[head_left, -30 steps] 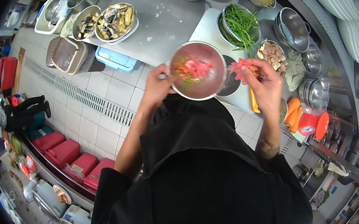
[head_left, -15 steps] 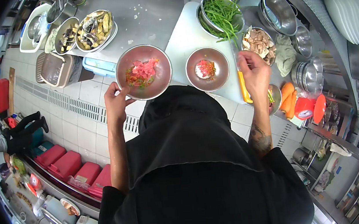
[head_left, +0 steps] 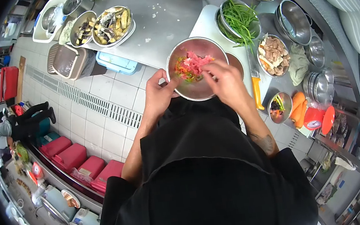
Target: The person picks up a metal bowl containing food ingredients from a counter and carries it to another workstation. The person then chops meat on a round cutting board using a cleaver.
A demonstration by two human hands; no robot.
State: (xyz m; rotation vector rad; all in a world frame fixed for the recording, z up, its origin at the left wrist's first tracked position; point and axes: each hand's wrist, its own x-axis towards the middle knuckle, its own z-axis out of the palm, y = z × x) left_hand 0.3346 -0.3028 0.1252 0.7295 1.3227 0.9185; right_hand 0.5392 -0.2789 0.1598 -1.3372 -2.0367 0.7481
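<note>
A steel mixing bowl [head_left: 194, 45] holds raw pink minced meat [head_left: 197, 61] and diced green and orange bits [head_left: 182, 70]. My left hand [head_left: 159, 95] grips its left rim, thumb over the edge. Over the bowl's right side, my right hand [head_left: 227, 82] has its fingers drawn together at the edge of the meat; whether they pinch any is hidden. Partly covered by this bowl and my right hand is a smaller steel bowl [head_left: 236, 63] on the white cutting board [head_left: 204, 25]. A knife with a yellow handle [head_left: 258, 94] lies to the right of my right hand.
Beyond stand bowls of green beans [head_left: 240, 19], sliced meat [head_left: 274, 55] and fried eggplant [head_left: 112, 26]. Carrots [head_left: 298, 107], a small bowl of cut vegetables [head_left: 280, 108] and a red scale [head_left: 314, 118] are at right. Another person [head_left: 2, 132] is at far left.
My left hand has brought the mixing bowl rightward, over part of the smaller bowl. My right hand has moved left from beside the sliced meat into the mixing bowl.
</note>
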